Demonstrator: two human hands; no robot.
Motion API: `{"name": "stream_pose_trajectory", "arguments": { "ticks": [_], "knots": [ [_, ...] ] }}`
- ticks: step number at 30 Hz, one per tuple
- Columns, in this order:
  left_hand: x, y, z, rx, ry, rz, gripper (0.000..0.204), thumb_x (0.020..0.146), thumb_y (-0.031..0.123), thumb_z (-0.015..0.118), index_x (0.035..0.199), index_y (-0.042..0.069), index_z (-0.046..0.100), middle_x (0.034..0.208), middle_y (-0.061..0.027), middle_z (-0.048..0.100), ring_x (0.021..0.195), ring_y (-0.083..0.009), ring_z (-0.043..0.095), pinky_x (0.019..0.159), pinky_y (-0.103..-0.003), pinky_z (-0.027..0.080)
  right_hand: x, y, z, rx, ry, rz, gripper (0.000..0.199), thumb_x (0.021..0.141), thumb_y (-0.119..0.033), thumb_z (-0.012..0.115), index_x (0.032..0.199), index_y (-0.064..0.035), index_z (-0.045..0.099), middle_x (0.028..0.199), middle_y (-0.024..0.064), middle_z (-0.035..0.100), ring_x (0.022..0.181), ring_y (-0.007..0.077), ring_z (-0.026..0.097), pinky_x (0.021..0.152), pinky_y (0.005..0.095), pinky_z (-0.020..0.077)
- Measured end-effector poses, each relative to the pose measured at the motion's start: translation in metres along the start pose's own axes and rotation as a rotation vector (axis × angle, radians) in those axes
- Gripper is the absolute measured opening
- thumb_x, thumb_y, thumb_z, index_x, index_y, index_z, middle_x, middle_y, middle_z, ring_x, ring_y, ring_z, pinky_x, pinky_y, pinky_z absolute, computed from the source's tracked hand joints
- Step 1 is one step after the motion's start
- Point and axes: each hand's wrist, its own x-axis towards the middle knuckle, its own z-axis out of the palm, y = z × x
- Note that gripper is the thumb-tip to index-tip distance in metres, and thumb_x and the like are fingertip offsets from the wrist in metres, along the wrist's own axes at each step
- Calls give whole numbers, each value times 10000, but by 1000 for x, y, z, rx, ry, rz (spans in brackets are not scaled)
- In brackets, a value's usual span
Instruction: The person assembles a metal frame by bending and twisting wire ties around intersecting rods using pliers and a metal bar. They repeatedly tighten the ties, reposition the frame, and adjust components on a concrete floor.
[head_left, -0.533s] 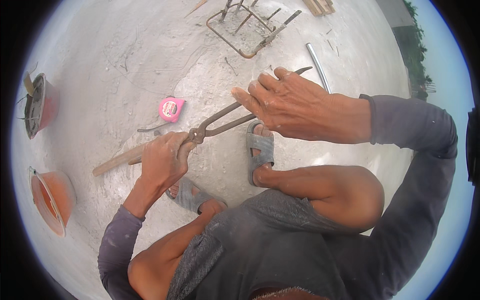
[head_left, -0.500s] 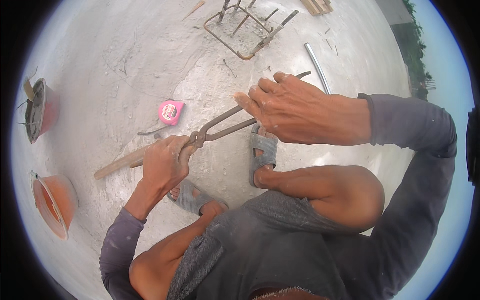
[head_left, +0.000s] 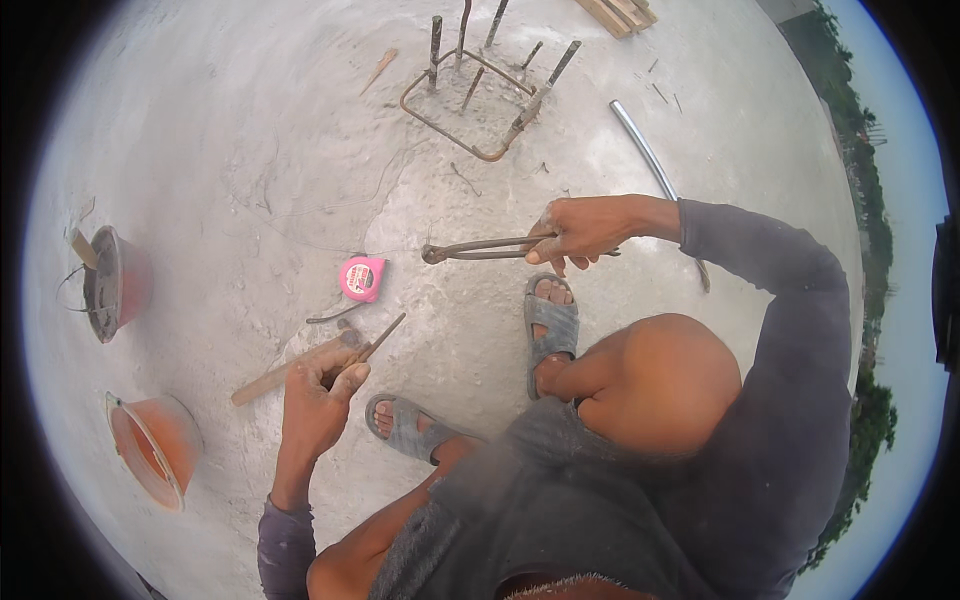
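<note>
My right hand (head_left: 580, 228) is closed round the handles of rusty metal pincers (head_left: 480, 247), whose jaws point left. My left hand (head_left: 318, 410) pinches a short, thin metal rod (head_left: 384, 334) between thumb and fingers; its free end points up and to the right. The pincers and the rod are apart. Just beyond the left hand, a wooden handle-like bar (head_left: 275, 382) lies on the concrete, partly covered by that hand. A pink tape measure (head_left: 362, 278) lies between the hands, with a short dark bent rod (head_left: 338, 313) beside it.
Steel bars with a rectangular rusty stirrup (head_left: 440, 125) stick up from the concrete floor ahead. A silver pipe (head_left: 643, 145) lies at right. Two reddish buckets, one (head_left: 125, 280) behind the other (head_left: 180, 445), stand at left. Wooden slats (head_left: 617, 15) lie far off. My sandalled feet are close by.
My hands have moved apart. The pincers have come away from my left hand and now lie nearly level in my right. The rod in my left hand now shows. The view has shifted.
</note>
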Motion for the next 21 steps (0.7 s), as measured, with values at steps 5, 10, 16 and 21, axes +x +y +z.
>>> {"name": "stream_pose_trajectory", "arguments": {
  "ticks": [5,10,16,21],
  "knots": [
    [-4,47,-51,-162,128,-215,357,925,350,778,923,-2,721,614,84,454,538,-16,342,490,-221,214,63,84,60,-428,326,-196,479,1039,-399,541,1111,62,649,808,196,697,738,387,693,675,494,543],
    [19,116,-69,-26,284,-49,375,923,395,755,891,25,701,646,50,483,573,-33,379,521,-223,247,105,104,126,-384,391,-328,409,1022,-349,560,1087,49,632,912,224,707,797,386,709,697,518,540],
    [57,171,-50,135,295,297,342,927,392,746,914,51,722,745,-23,608,665,-123,500,618,-299,366,90,80,100,-205,582,-484,541,1038,-397,540,1283,80,612,1045,276,697,866,377,718,729,449,583],
    [71,190,-14,644,157,732,266,888,326,783,904,72,705,763,-22,652,656,-164,538,611,-316,384,64,73,-1,1324,141,-470,825,1069,-579,425,1427,164,437,1125,260,687,1019,338,696,853,452,587]
  ]
}}
